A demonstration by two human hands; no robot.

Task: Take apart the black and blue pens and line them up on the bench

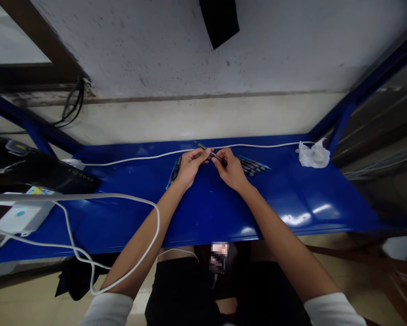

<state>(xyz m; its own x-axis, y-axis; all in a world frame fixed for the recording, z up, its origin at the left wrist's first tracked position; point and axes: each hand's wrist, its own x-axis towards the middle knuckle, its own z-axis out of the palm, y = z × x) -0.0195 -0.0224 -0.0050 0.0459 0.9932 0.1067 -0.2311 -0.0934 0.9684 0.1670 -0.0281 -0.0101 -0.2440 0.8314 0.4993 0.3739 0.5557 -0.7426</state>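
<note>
A slim dark pen [201, 145] slants between my hands above the blue shelf, its pointed end up and to the left. My left hand [191, 165] pinches it near that end with thumb and fingers. Closed around the darker right-hand part of the pen is my right hand [231, 171]. Whether the two parts are joined cannot be told, since fingers cover the middle. Several pens with blue and clear parts [253, 165] lie side by side just right of my right hand. More blue and black pens [174, 173] rest beside my left wrist.
A white cable [132, 158] runs along the back of the blue shelf [210, 213]. Crumpled white plastic [314, 154] sits at the right end. On the left are a black bottle-like object [50, 170], a white box [23, 217] and a looping cable [157, 217] over my left forearm.
</note>
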